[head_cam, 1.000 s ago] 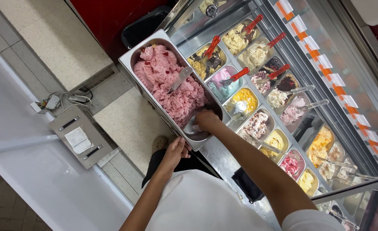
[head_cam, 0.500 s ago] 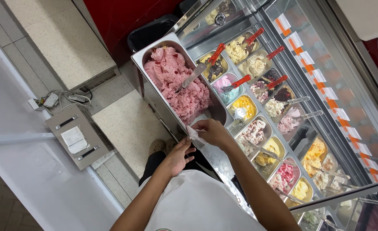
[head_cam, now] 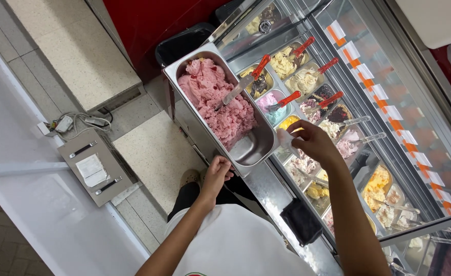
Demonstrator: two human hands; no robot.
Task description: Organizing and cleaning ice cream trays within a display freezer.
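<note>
Hands [head_cam: 216, 175] x2 (one pan [head_cam: 258, 148]), 4 red spatulas [head_cam: 260, 66]

A large rectangular steel pan [head_cam: 256, 148] heaped with pink ice cream [head_cam: 220, 102] sits on the near edge of the glass-fronted display freezer [head_cam: 389, 107]. A red-handled metal spatula [head_cam: 243, 84] lies on the heap. To the pan's right run rows of small tubs [head_cam: 307, 82]. The left hand [head_cam: 216, 176] touches the pan's near corner; the right hand [head_cam: 312, 143] hangs over the tubs just beside the pan. A black cloth [head_cam: 302, 222] lies on the steel ledge [head_cam: 266, 191] nearer the person. Left, on the floor, a grey metal hatch [head_cam: 93, 166].
</note>
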